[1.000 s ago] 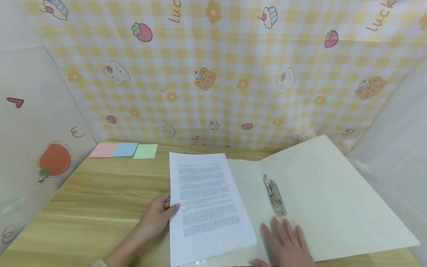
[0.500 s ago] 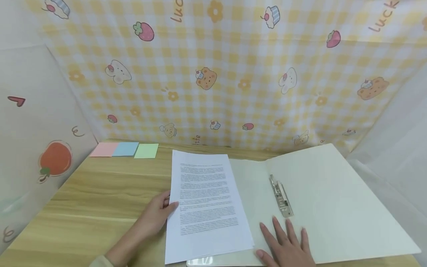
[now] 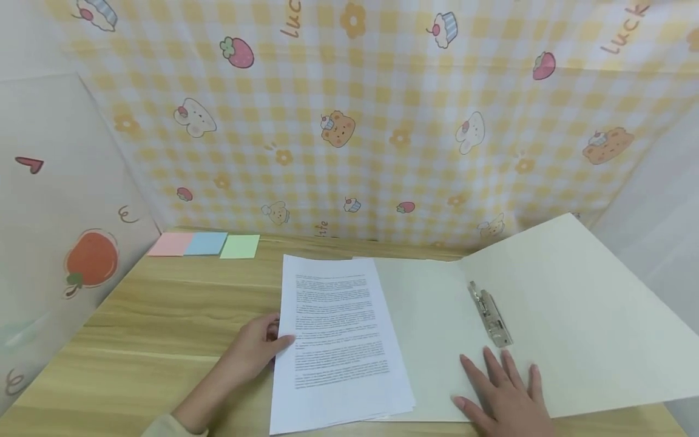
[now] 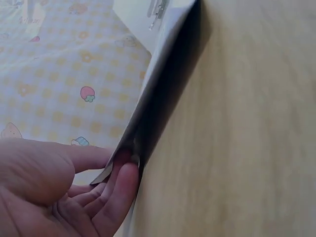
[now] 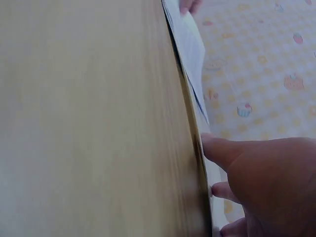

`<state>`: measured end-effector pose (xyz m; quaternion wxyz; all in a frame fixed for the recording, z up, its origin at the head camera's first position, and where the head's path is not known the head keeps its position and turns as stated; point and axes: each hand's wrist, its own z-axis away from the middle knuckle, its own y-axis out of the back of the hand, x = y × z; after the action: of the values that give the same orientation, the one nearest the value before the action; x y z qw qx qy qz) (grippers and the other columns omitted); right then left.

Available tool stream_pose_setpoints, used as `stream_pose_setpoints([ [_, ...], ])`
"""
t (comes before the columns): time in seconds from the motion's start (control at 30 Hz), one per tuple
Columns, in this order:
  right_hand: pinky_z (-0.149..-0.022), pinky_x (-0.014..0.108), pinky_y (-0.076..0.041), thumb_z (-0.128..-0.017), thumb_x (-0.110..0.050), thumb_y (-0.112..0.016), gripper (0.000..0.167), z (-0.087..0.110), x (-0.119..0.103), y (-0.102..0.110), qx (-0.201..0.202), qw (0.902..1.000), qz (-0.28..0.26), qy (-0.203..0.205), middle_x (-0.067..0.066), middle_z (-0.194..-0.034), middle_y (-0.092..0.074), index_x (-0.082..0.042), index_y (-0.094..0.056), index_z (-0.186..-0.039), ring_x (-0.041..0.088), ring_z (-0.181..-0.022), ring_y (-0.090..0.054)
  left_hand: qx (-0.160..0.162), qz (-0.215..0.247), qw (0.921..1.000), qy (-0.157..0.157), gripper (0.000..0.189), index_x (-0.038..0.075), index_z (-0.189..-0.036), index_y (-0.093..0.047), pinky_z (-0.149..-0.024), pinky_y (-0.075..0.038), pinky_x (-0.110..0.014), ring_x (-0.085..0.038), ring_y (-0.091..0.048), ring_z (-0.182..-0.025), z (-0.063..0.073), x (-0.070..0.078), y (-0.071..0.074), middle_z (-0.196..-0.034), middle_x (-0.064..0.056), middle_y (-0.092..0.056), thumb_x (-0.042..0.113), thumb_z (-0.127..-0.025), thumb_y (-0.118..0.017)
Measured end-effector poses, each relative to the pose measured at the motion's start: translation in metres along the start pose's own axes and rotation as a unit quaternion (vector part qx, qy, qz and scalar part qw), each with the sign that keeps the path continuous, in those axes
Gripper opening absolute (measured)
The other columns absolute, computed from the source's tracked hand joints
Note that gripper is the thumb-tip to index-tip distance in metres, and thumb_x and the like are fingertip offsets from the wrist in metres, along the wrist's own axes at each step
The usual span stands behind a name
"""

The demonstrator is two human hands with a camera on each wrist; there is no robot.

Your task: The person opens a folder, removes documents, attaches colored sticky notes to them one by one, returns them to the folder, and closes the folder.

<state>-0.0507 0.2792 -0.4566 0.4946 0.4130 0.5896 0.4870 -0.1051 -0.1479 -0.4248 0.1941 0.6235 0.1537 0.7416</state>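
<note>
A stack of printed paper sheets (image 3: 338,334) lies partly over the left side of an open cream folder (image 3: 431,340). My left hand (image 3: 251,349) pinches the sheets at their left edge, thumb on top and fingers underneath. In the left wrist view that edge is lifted off the table, with the fingers (image 4: 118,197) beneath it. My right hand (image 3: 510,394) rests on the folder with its fingers spread, just below the metal lever clip (image 3: 491,317). The folder's right cover (image 3: 590,321) slants upward to the right.
Pink (image 3: 170,244), blue (image 3: 205,243) and green (image 3: 239,246) sticky notes lie at the back left of the wooden table (image 3: 164,315). A yellow checked cloth (image 3: 371,170) hangs behind the table. White side panels stand at left and right.
The folder has slid to the right along with my right hand, and its clip now sits farther from the papers. The paper stack stays roughly where it was, in my left hand.
</note>
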Motion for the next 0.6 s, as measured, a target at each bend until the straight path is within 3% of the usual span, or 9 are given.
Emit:
stream_pose_setpoints([
  [0.23,-0.104,0.06,0.039,-0.093,-0.065,-0.057,0.069,-0.003,0.033,0.009,-0.011,0.9999,0.007,0.002,0.03,-0.157,-0.037,-0.022,-0.053,-0.148,0.061,-0.142,-0.028,0.022,-0.071,0.9968,-0.028,0.046,-0.001,-0.133,-0.062,-0.057,-0.049,-0.023,-0.013,-0.06,-0.069,-0.005,0.006,-0.003,-0.085,-0.003,-0.068,0.005,-0.089,-0.074],
  [0.4,-0.104,0.068,0.034,-0.096,-0.058,-0.058,0.067,-0.003,0.052,0.015,-0.001,0.9999,0.013,0.002,0.036,-0.155,-0.034,-0.015,-0.052,-0.148,0.065,-0.143,-0.022,0.043,-0.135,0.9888,-0.046,0.045,0.003,-0.127,-0.067,-0.055,-0.043,-0.022,-0.011,-0.055,-0.066,-0.007,0.008,-0.008,-0.079,0.002,-0.066,0.01,-0.085,-0.079],
  [0.6,-0.112,0.074,0.02,-0.094,-0.045,-0.068,0.071,-0.005,0.055,0.012,0.011,0.9965,-0.07,0.044,0.038,-0.157,-0.029,-0.013,-0.045,-0.153,0.068,-0.143,-0.014,0.053,-0.198,0.9774,-0.05,0.05,0.009,-0.126,-0.068,-0.056,-0.037,-0.024,-0.012,-0.052,-0.067,-0.006,0.009,-0.013,-0.078,0.004,-0.063,0.02,-0.08,-0.085],
])
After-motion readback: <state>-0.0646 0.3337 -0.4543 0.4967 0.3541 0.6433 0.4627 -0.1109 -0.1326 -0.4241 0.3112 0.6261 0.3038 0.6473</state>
